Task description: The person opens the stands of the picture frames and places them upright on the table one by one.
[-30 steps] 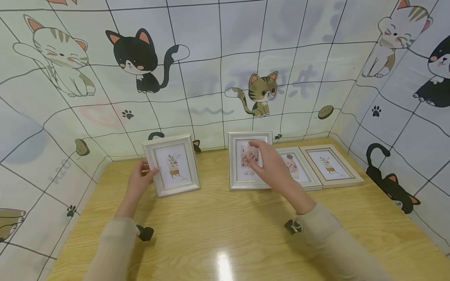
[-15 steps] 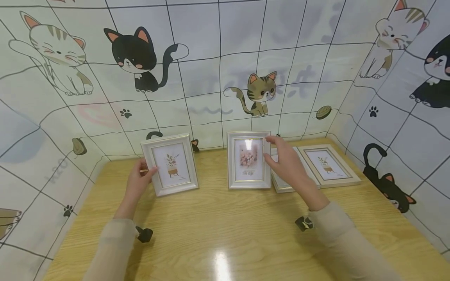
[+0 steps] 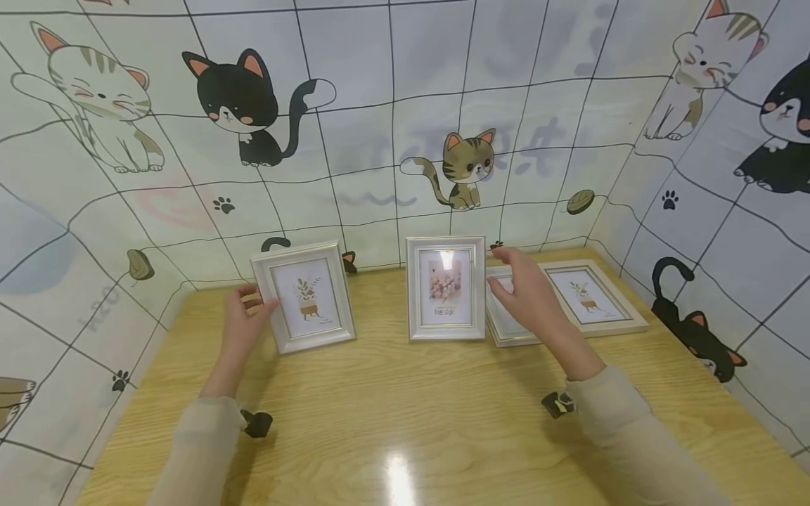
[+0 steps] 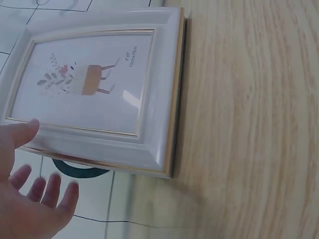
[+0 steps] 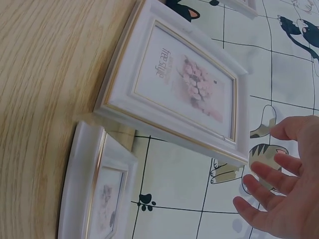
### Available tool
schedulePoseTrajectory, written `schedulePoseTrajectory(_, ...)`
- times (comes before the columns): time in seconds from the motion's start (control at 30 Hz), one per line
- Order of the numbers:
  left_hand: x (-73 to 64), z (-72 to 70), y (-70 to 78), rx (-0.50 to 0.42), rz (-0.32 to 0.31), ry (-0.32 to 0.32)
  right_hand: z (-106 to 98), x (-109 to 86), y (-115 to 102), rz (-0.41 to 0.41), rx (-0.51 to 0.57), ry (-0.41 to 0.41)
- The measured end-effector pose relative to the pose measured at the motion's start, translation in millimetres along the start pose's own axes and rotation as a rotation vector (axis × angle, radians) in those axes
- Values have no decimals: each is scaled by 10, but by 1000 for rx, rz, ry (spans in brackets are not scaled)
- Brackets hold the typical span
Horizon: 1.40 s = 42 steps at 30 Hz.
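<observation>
A white picture frame (image 3: 304, 302) with a potted-plant print stands slightly turned at the left of the wooden table. My left hand (image 3: 243, 323) is at its left edge, fingers loosely bent; in the left wrist view the thumb (image 4: 27, 132) overlaps the border while the other fingers stay apart from it. To the right, a second white picture frame (image 3: 446, 289), with a pink flower print reading "free style", stands upright. Just right of it hovers my right hand (image 3: 536, 302), fingers spread and holding nothing, apart from this frame in the right wrist view.
Two more picture frames lie flat at the back right: a white one (image 3: 509, 329), partly hidden by the right hand, and a cream one (image 3: 587, 299) with a plant print. A cat-patterned wall covering (image 3: 361, 140) rises behind the table (image 3: 354, 422).
My right hand has drawn away rightward from in front of the flower-print frame, which now shows whole. The left hand and its frame have hardly moved.
</observation>
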<state>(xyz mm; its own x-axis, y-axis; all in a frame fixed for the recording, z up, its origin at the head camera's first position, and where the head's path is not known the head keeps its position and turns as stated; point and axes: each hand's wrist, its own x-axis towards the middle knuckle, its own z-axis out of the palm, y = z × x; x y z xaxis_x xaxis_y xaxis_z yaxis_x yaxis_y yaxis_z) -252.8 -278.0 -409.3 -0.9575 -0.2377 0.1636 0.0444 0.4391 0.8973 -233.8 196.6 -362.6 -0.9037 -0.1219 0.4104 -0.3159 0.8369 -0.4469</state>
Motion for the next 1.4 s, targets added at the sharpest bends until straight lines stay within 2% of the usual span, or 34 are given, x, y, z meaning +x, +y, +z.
schedulePoseTrajectory(0.1,-27,-6,69,-6,57,82,3,0,23,-3,4,-4)
schedulePoseTrajectory(0.27,-54,28,226,69,164,213,-7,-9,58,9,10,-12)
schedulePoseTrajectory(0.33,-70,62,323,70,215,263,-13,-17,70,15,13,-19)
schedulePoseTrajectory(0.43,-105,129,510,61,290,281,-24,-29,84,22,19,-25)
schedulePoseTrajectory(0.5,-147,182,649,29,326,240,-32,-37,92,24,23,-26)
schedulePoseTrajectory(0.63,-223,299,856,-62,367,103,-42,-51,99,20,39,-24)
schedulePoseTrajectory(0.8,-299,467,998,-150,381,-68,-36,-64,110,14,53,-26)
schedulePoseTrajectory(0.93,-342,632,1060,-165,351,-230,-35,-78,110,16,55,-31)
schedulePoseTrajectory(1.1,-349,878,1027,-153,300,-384,-27,-82,114,19,52,-30)
schedulePoseTrajectory(1.4,-404,1231,846,-63,237,-459,15,-87,108,45,61,-66)
